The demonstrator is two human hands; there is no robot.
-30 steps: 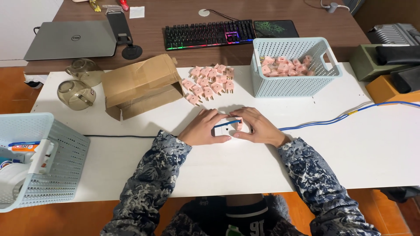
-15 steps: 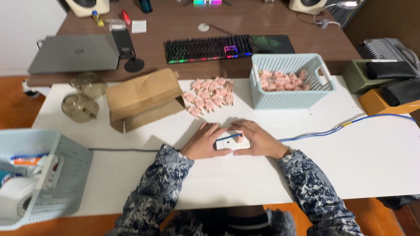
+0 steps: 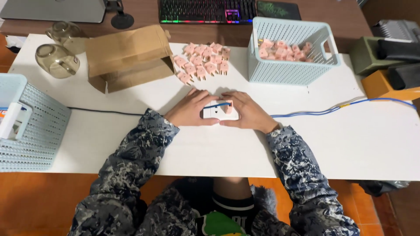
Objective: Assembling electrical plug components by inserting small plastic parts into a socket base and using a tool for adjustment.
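Note:
Both my hands rest on the white table (image 3: 350, 144) around a small white socket block (image 3: 217, 112). My left hand (image 3: 190, 109) grips its left side and my right hand (image 3: 246, 111) holds its right side. A pink plug (image 3: 229, 107) sits on the block by my right fingers. A blue cable (image 3: 332, 108) runs off to the right from near the block, and a dark cable (image 3: 105, 111) runs left. A cluster of pink plugs (image 3: 202, 64) lies on the table just beyond my hands.
A light blue basket (image 3: 291, 65) with more pink plugs stands at the back right. A brown cardboard box (image 3: 127, 57) lies at the back left beside two glass mugs (image 3: 57, 59). Another light blue basket (image 3: 30, 126) is at the left edge. A keyboard (image 3: 205, 11) sits behind.
The view has shifted down and closer. My hands stay around the white block, with the pink plug on it.

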